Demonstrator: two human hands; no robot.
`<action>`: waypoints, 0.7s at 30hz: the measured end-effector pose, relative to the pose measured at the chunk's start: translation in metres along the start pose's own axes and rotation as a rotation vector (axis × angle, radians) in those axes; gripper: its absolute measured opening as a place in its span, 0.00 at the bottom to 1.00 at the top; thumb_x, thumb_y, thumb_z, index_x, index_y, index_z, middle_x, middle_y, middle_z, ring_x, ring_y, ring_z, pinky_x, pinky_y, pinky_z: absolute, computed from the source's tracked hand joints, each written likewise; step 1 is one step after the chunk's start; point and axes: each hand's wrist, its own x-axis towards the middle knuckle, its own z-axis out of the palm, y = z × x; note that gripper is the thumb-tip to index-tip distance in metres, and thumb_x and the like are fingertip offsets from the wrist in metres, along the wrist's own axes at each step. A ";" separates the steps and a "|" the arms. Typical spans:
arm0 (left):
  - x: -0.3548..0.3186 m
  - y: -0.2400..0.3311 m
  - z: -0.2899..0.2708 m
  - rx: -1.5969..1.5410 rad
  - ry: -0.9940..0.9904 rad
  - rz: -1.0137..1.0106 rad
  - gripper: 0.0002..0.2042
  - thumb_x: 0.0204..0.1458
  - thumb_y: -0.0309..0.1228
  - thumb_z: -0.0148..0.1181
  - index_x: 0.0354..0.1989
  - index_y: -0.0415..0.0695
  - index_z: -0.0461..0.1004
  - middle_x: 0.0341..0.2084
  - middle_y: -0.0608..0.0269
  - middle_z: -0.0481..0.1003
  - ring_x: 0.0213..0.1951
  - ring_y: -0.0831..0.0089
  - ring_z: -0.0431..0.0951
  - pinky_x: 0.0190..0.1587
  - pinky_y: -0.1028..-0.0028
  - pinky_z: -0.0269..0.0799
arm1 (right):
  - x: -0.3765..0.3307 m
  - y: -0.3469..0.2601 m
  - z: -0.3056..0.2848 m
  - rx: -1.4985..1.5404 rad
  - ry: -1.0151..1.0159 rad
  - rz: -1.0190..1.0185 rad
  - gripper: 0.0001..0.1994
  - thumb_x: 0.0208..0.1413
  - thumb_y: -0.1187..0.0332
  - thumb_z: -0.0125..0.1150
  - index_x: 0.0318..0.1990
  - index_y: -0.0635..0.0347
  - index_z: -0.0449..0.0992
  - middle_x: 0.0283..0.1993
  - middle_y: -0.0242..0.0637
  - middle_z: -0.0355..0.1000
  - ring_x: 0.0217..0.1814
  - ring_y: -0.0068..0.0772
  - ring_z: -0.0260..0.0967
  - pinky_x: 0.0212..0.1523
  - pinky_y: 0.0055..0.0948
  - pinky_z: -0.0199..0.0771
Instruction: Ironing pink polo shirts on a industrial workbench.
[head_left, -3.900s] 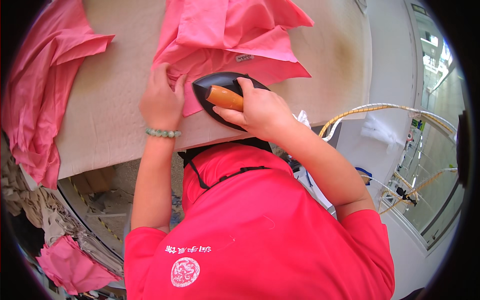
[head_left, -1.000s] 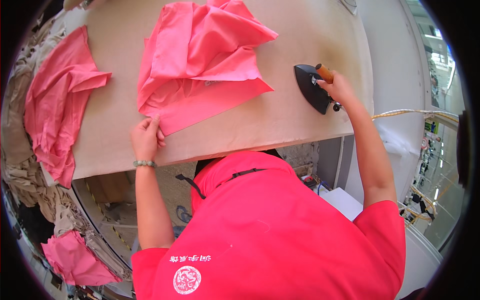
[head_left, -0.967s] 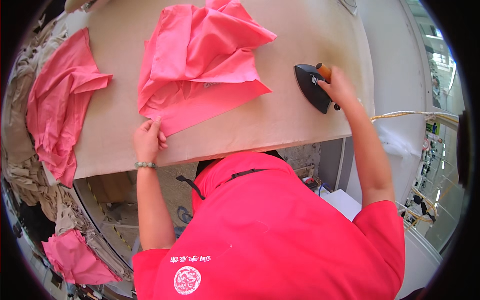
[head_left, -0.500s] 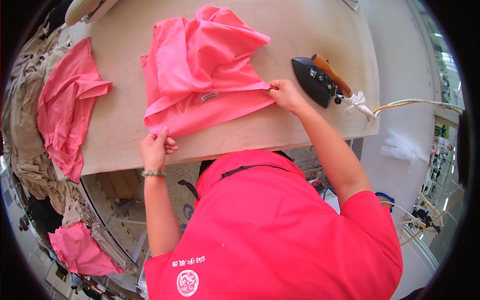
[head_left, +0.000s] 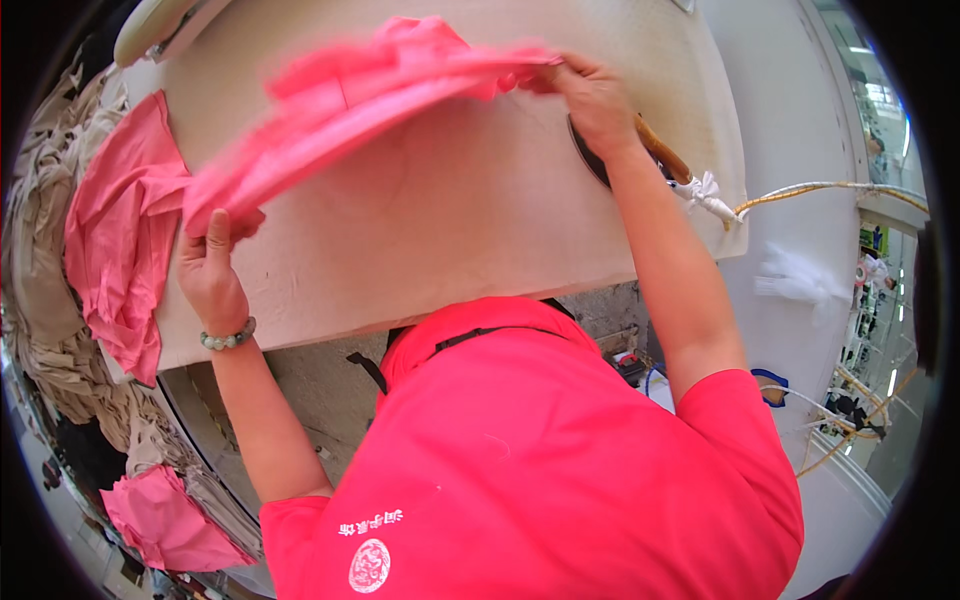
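A pink garment (head_left: pixel 350 115) stretches between my two hands above the pressing table (head_left: pixel 440 220), smeared by motion. My left hand (head_left: pixel 215 275) grips its near left corner, thumb up, a beaded bracelet on the wrist. At the upper right my right hand (head_left: pixel 595 105) pinches the other end of the same edge. Just under and beside the right hand sits a black iron (head_left: pixel 590 155) with a brown handle, partly hidden by the hand and forearm. A second pink garment piece (head_left: pixel 125 230) lies over the table's left edge, close to my left hand.
Beige cloth (head_left: pixel 40 240) is heaped along the left side, with another pink piece (head_left: pixel 170 520) lower down. A pale padded form (head_left: pixel 150 30) stands at the far left. The iron's hose (head_left: pixel 830 186) runs off right. White plastic (head_left: pixel 800 278) lies beyond the table's right edge.
Both hands have moved away from me and farther apart, the left one leftward. The pink garment, lying spread on the table before, is now swung up with its near edge lifted.
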 end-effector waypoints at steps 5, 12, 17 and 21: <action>-0.055 -0.104 0.029 -0.103 0.149 -0.578 0.10 0.67 0.32 0.60 0.48 0.36 0.77 0.34 0.59 0.82 0.33 0.69 0.85 0.35 0.74 0.81 | -0.041 0.115 -0.051 -0.823 -0.140 0.048 0.10 0.61 0.64 0.67 0.46 0.55 0.86 0.38 0.39 0.81 0.44 0.31 0.80 0.46 0.36 0.77; -0.070 -0.095 0.036 -0.138 0.175 -0.749 0.11 0.65 0.36 0.65 0.45 0.40 0.77 0.34 0.63 0.81 0.26 0.71 0.84 0.24 0.77 0.79 | -0.072 0.051 -0.001 -0.412 0.062 0.577 0.18 0.66 0.64 0.63 0.57 0.67 0.78 0.25 0.37 0.78 0.17 0.21 0.72 0.19 0.23 0.70; -0.061 -0.087 0.039 -0.130 0.186 -0.798 0.12 0.65 0.37 0.66 0.47 0.41 0.77 0.35 0.64 0.81 0.26 0.71 0.85 0.24 0.77 0.79 | -0.057 0.044 0.012 -0.146 0.091 0.765 0.21 0.65 0.63 0.58 0.60 0.69 0.73 0.28 0.42 0.80 0.18 0.27 0.74 0.20 0.27 0.74; -0.059 -0.085 0.032 -0.064 0.154 -0.786 0.13 0.64 0.40 0.67 0.44 0.42 0.75 0.30 0.61 0.82 0.23 0.72 0.83 0.22 0.77 0.76 | -0.055 0.033 0.010 -0.276 0.128 0.719 0.23 0.64 0.64 0.56 0.62 0.71 0.71 0.28 0.45 0.81 0.19 0.29 0.76 0.20 0.29 0.77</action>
